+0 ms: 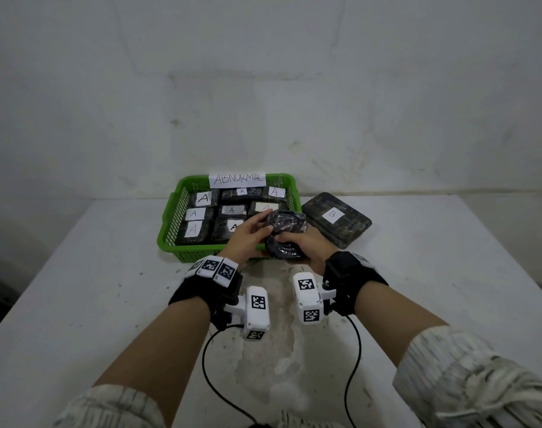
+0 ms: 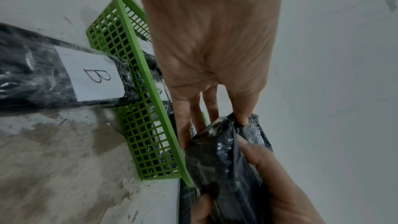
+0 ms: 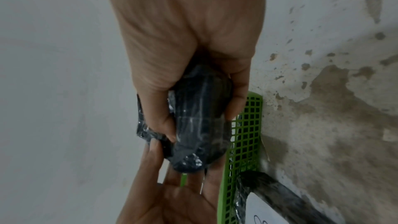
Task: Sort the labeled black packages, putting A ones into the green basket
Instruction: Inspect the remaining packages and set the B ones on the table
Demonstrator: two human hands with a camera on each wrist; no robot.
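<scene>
A crumpled black package [image 1: 286,234] hangs over the front right corner of the green basket [image 1: 163,239]; no label shows on it. My right hand [image 1: 289,242] grips its lower end with thumb and fingers curled round it [image 3: 200,120]. My left hand [image 1: 260,225] pinches its upper edge, thumb on top [image 2: 243,118] and fingers behind. Several black packages labelled A [image 1: 203,198] lie flat inside the basket. A larger black package labelled B [image 1: 336,217] lies on the table just right of the basket.
A paper sign reading ABNORMAL [image 1: 237,179] stands on the basket's back rim. The stained white table [image 1: 109,288] ends at a pale wall behind the basket. Black cables [image 1: 208,366] run from both wrist cameras toward me.
</scene>
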